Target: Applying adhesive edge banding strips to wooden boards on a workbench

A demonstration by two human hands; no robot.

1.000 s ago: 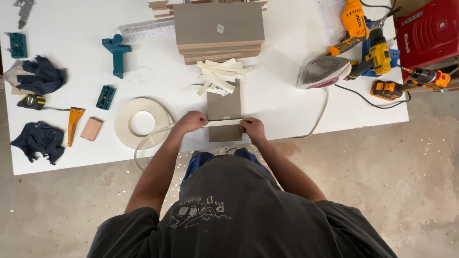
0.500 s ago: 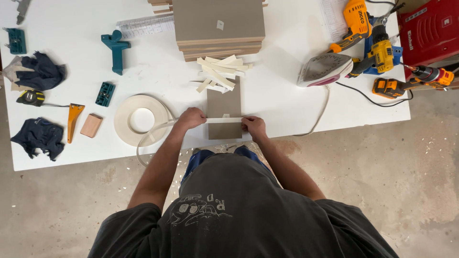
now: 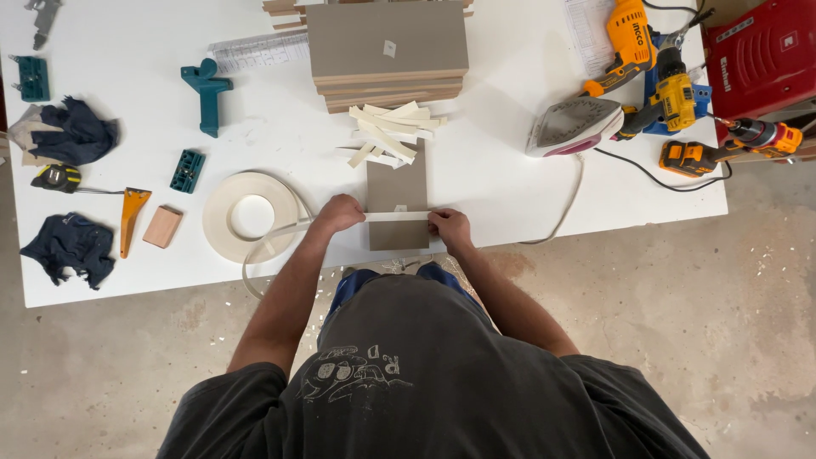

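A small grey-brown panel (image 3: 397,183) lies on the white table (image 3: 501,183) near its front edge. A white strip of edge banding (image 3: 398,217) is stretched across the panel. My left hand (image 3: 340,212) grips the strip at the panel's left side. My right hand (image 3: 448,228) pinches the strip's end at the right side. The strip runs left to a white roll of banding (image 3: 223,223).
A stack of grey-brown panels (image 3: 387,53) stands behind, with loose banding offcuts (image 3: 387,132) in front of it. A clothes iron (image 3: 572,125), cordless drills (image 3: 646,64), a red case (image 3: 765,51), teal clamps (image 3: 204,92), a scraper (image 3: 132,217) and dark rags (image 3: 72,246) surround.
The banding strip now lies stretched across the panel between both hands; the hands have spread slightly apart.
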